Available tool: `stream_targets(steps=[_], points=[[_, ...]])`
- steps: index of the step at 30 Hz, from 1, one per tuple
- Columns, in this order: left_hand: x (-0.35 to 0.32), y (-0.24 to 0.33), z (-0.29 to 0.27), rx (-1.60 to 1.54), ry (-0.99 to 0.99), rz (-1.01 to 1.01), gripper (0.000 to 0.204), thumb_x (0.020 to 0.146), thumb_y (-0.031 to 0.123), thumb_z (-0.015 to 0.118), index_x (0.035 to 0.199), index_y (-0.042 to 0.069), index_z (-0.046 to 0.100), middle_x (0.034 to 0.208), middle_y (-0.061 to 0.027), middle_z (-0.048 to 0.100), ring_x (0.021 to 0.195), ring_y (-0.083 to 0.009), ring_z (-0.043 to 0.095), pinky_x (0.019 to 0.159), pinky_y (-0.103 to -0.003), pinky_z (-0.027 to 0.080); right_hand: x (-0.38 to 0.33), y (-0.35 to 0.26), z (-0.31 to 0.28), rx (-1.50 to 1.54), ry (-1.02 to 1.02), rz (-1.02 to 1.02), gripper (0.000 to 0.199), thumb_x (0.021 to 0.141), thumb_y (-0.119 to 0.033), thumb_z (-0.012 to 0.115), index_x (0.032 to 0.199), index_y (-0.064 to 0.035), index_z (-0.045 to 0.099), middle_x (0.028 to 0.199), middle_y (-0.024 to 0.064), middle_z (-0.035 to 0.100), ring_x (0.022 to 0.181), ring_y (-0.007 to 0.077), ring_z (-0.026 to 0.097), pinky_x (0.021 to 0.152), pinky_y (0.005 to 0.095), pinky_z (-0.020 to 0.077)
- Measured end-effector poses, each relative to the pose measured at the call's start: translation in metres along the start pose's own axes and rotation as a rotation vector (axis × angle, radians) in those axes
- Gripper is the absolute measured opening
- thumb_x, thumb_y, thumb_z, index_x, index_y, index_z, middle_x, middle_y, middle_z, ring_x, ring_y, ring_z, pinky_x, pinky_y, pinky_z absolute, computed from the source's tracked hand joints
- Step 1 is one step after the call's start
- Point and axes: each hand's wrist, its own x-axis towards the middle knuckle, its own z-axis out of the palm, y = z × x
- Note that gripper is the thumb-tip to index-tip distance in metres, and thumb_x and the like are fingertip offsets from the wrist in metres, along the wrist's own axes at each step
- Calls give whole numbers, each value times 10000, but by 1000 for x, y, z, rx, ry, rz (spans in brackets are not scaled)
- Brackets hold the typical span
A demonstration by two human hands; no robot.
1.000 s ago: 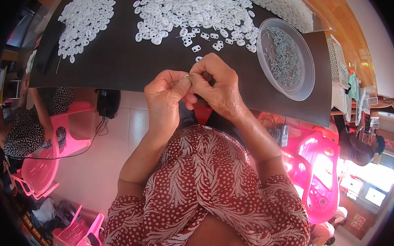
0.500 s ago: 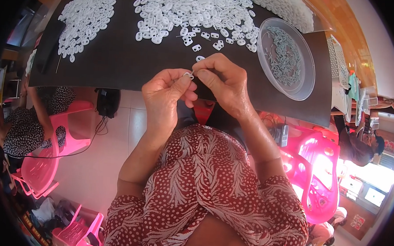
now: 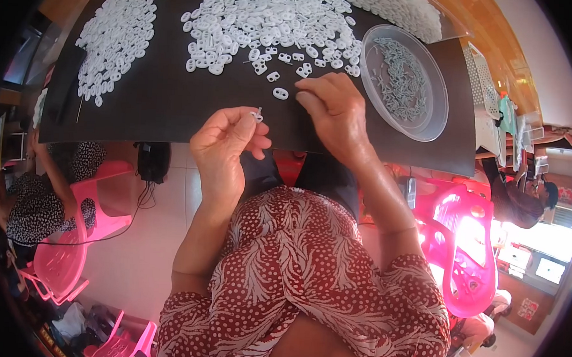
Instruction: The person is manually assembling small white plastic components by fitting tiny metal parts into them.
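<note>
Between thumb and forefinger, my left hand [image 3: 227, 131] pinches a small white plastic piece [image 3: 257, 118], with a thin screw sticking up from it. My right hand [image 3: 334, 107] is off to the right over the dark table, thumb and forefinger slightly apart, and nothing shows between them. A single white oval piece with two holes [image 3: 281, 93] lies just left of its fingertips. Beyond the hands spreads a large pile of white two-hole pieces [image 3: 261, 21]. To the right stands a round clear plastic tray [image 3: 439, 108] containing many small grey screws [image 3: 402, 78].
Another heap of white ovals [image 3: 116, 43] lies on the left of the dark table [image 3: 155, 109]. A clear bin of white pieces [image 3: 401, 14] stands at the back right. Pink chairs [image 3: 59, 255] are below the table level, and another person [image 3: 49, 187] sits at the left.
My right hand has moved away from the white piece, to the right, and its fingers have parted. My left hand keeps the piece, now slightly lower and further left.
</note>
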Motion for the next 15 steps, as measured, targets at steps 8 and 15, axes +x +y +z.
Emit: stream_targets(steps=[8, 15], points=[[0, 0, 1, -19, -20, -9, 176, 891, 116, 608, 930, -54, 623, 773, -126, 642, 581, -153, 603, 483, -230, 454, 4, 0, 20, -269, -99, -200, 147, 657, -79, 722, 750, -69, 609, 779, 88, 528, 758, 279, 501, 648, 385, 433], [1, 1, 4, -22, -18, -18, 161, 885, 107, 611, 922, -49, 625, 779, -119, 640, 596, -148, 604, 485, -221, 444, 6, -3, 20, -67, -83, -126, 133, 686, -39, 705, 755, -39, 592, 720, 69, 552, 699, 215, 541, 620, 344, 445]])
